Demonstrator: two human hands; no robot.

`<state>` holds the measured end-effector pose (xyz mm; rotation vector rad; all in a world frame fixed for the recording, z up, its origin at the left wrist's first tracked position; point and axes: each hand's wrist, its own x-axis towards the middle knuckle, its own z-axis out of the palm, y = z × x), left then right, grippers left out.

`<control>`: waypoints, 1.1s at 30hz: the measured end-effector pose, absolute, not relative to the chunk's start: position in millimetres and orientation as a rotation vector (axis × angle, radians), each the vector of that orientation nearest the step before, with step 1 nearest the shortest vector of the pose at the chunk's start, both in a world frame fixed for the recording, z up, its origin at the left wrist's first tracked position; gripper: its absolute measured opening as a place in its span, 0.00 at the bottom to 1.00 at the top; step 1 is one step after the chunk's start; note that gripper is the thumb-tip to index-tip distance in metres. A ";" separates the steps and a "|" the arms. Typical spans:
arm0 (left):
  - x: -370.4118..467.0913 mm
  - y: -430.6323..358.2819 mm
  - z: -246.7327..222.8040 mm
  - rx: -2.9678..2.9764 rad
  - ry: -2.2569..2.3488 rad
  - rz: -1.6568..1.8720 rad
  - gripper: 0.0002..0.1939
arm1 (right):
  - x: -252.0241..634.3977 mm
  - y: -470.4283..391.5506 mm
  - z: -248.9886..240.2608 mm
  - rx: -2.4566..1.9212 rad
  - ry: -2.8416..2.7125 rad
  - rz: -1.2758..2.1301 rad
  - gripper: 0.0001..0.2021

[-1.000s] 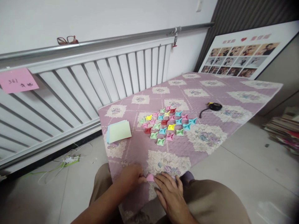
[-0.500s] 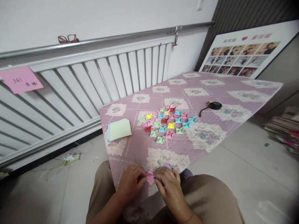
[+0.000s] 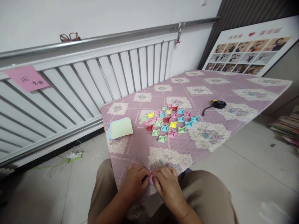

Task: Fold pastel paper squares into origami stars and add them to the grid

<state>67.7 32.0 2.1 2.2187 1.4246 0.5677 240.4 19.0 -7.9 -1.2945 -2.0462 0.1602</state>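
At the near corner of the table, a small piece of folded pink paper (image 3: 151, 179) is pinched between both hands. My left hand (image 3: 136, 180) grips its left side with closed fingers. On its right side, my right hand (image 3: 167, 182) is closed too, its fingers covering much of the paper. Beyond the hands, several small folded paper shapes (image 3: 173, 124) in green, pink, red, yellow and blue stand in slanting rows. A stack of paper sheets (image 3: 121, 128), pale green on top with blue beneath, lies at the left table edge.
A flowered purple tablecloth (image 3: 140, 146) covers the table. A black tape measure (image 3: 219, 104) with a strap lies to the right. Behind stands a white radiator (image 3: 126, 71), with eyeglasses (image 3: 70, 37) on its pipe. A photo board (image 3: 247, 49) leans at the back right.
My hands have drawn closer together over the pink paper, and less of it shows now. The view has shifted slightly; the rows of folded shapes and the stack stay put.
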 end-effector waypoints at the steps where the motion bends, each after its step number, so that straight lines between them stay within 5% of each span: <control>1: 68.2 31.8 1.9 2.225 1.420 0.570 0.06 | 239.2 19.1 -7.8 -1.294 -2.039 0.171 0.07; 33: 70.6 33.3 2.1 2.051 1.374 0.751 0.11 | 248.9 24.5 -14.4 -1.293 -1.991 0.397 0.05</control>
